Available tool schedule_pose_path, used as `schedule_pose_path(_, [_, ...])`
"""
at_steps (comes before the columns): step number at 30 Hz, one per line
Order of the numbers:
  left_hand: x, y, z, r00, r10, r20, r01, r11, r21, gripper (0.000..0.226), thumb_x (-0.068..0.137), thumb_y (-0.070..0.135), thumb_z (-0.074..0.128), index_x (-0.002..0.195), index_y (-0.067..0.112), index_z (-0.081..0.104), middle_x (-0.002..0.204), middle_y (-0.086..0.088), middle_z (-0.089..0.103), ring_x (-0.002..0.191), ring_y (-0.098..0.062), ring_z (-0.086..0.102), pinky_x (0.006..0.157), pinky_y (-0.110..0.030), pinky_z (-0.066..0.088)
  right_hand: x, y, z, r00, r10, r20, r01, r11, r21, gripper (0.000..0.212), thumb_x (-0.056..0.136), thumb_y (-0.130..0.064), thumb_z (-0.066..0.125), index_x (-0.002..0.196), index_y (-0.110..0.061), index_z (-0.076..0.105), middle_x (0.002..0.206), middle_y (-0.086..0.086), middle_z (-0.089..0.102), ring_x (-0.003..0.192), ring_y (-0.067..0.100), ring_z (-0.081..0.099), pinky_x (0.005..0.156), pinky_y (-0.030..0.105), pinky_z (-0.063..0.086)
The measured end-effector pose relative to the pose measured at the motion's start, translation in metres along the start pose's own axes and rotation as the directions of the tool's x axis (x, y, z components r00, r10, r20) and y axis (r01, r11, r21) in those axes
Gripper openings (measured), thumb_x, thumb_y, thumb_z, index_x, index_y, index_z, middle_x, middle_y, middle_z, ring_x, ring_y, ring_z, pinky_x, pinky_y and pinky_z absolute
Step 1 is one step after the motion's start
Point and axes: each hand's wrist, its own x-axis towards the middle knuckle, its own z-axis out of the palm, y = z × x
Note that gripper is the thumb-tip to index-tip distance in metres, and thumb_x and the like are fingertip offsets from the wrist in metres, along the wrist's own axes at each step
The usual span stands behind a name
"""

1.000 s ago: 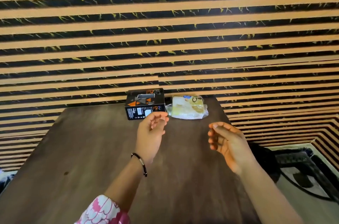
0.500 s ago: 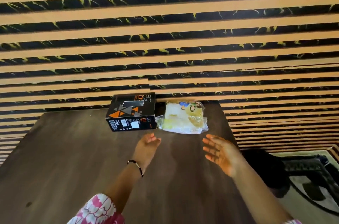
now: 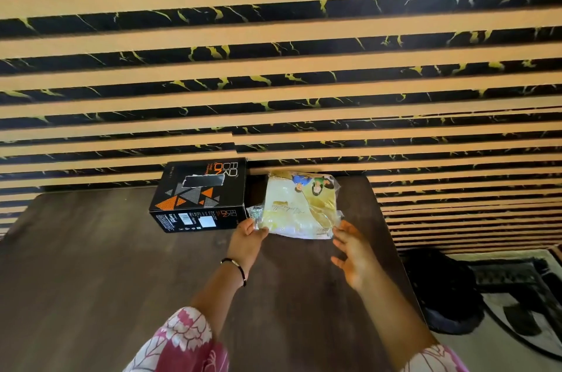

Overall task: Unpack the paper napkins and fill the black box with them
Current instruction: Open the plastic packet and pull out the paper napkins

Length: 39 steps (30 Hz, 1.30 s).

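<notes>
Dark wooden table (image 3: 91, 280), striped wall behind. At far edge, left of centre: black box (image 3: 199, 195), lying closed, cut-out window on top, label side facing near. Just right of it, touching or nearly so: napkin pack (image 3: 299, 204), flat in clear crinkly wrap, printed picture at far end, still sealed as far as can be told.

Left hand (image 3: 244, 242), bracelet at wrist, at pack's near left corner, fingertips pinching the bunched wrap there. Right hand (image 3: 349, 253) at near right corner, fingers spread and nearly straight, tips touching or just short of the wrap; no grasp visible.

Judged by look: light, soft, squashy stack inside; film slippery and noisy, likely to slide on the smooth wood if pushed. Best hold probably the gathered film ends, for pulling apart, or both short sides for lifting. Paper tears easily, so gentle force once open. Box light too, liable to skid when stuffed; steadying hand advisable.
</notes>
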Motion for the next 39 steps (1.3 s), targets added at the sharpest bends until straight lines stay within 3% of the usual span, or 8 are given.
schedule_pose_path(3, [-0.002, -0.005, -0.001, 0.999, 0.041, 0.017, -0.041, 0.998, 0.046, 0.041, 0.09, 0.01, 0.054, 0.129, 0.005, 0.043, 0.139, -0.009, 0.045, 0.134, -0.026, 0.037, 0.108, -0.036, 0.03, -0.004, 0.005, 0.001, 1.0, -0.017, 0.019, 0.017, 1.0, -0.014, 0.045, 0.092, -0.014, 0.051, 0.135, -0.023, 0.042, 0.139, 0.0, 0.046, 0.128, 0.021, 0.042, 0.102, 0.046, 0.033])
schedule_pose_path(7, [-0.016, -0.014, -0.008, 0.997, 0.061, 0.052, -0.065, 0.995, 0.07, 0.055, 0.089, 0.014, 0.056, 0.138, 0.004, 0.034, 0.146, -0.012, 0.039, 0.134, -0.025, 0.038, 0.11, -0.04, 0.031, -0.015, 0.011, -0.004, 0.998, -0.048, 0.029, 0.049, 0.997, -0.062, 0.044, 0.094, -0.012, 0.046, 0.136, -0.022, 0.041, 0.142, 0.003, 0.044, 0.127, 0.023, 0.043, 0.097, 0.043, 0.035])
schedule_pose_path(22, [-0.133, -0.085, -0.051, 0.995, 0.068, 0.079, -0.074, 0.994, 0.08, 0.048, 0.089, 0.013, 0.056, 0.133, 0.003, 0.039, 0.137, -0.012, 0.047, 0.119, -0.02, 0.048, 0.095, -0.03, 0.036, -0.12, 0.084, -0.045, 0.992, -0.044, 0.121, 0.06, 0.988, -0.139, 0.037, 0.095, -0.015, 0.046, 0.131, -0.024, 0.045, 0.127, -0.001, 0.049, 0.112, 0.024, 0.052, 0.092, 0.041, 0.041])
schedule_pose_path(26, [-0.159, -0.109, -0.064, 0.992, 0.097, 0.076, -0.105, 0.988, 0.117, 0.045, 0.085, 0.014, 0.063, 0.125, 0.0, 0.046, 0.124, -0.009, 0.053, 0.121, -0.024, 0.05, 0.09, -0.022, 0.041, -0.151, 0.106, -0.058, 0.987, -0.043, 0.155, 0.069, 0.983, -0.167, 0.031, 0.095, -0.018, 0.047, 0.123, -0.029, 0.048, 0.121, -0.005, 0.051, 0.114, 0.024, 0.053, 0.094, 0.041, 0.042])
schedule_pose_path(29, [-0.175, -0.127, -0.074, 0.987, 0.125, 0.096, -0.132, 0.989, 0.072, 0.021, 0.085, 0.004, 0.06, 0.106, 0.008, 0.054, 0.106, -0.007, 0.06, 0.101, -0.018, 0.057, 0.072, -0.007, 0.047, -0.167, 0.119, -0.072, 0.984, -0.032, 0.175, 0.062, 0.984, -0.168, 0.033, 0.094, -0.015, 0.047, 0.125, -0.027, 0.049, 0.123, -0.006, 0.051, 0.11, 0.023, 0.056, 0.09, 0.04, 0.044])
schedule_pose_path(33, [-0.193, -0.137, -0.082, 0.98, 0.133, 0.148, -0.147, 0.985, 0.091, 0.013, 0.085, 0.01, 0.061, 0.091, 0.017, 0.053, 0.087, 0.0, 0.061, 0.084, -0.015, 0.056, 0.07, -0.012, 0.048, -0.179, 0.119, -0.088, 0.985, -0.032, 0.168, 0.059, 0.986, -0.159, 0.024, 0.093, -0.011, 0.047, 0.108, -0.028, 0.057, 0.121, -0.003, 0.056, 0.105, 0.025, 0.059, 0.088, 0.043, 0.044])
schedule_pose_path(36, [-0.195, -0.129, -0.083, 0.977, 0.166, 0.134, -0.199, 0.932, 0.302, 0.053, 0.068, 0.045, 0.064, 0.109, 0.015, 0.048, 0.105, -0.006, 0.062, 0.094, -0.021, 0.059, 0.084, -0.034, 0.048, -0.179, 0.107, -0.088, 0.99, -0.075, 0.116, 0.095, 0.98, -0.177, 0.021, 0.091, -0.013, 0.051, 0.109, -0.023, 0.056, 0.117, 0.003, 0.059, 0.102, 0.025, 0.059, 0.091, 0.043, 0.041])
schedule_pose_path(39, [-0.19, -0.113, -0.074, 0.939, 0.338, 0.072, -0.317, 0.76, 0.567, 0.065, 0.082, 0.029, 0.063, 0.136, 0.009, 0.032, 0.136, -0.011, 0.045, 0.122, -0.026, 0.046, 0.098, -0.032, 0.038, -0.177, 0.093, -0.074, 0.971, -0.23, 0.062, 0.239, 0.941, -0.24, 0.027, 0.09, -0.009, 0.053, 0.116, -0.016, 0.057, 0.106, 0.002, 0.065, 0.094, 0.015, 0.061, 0.083, 0.031, 0.044])
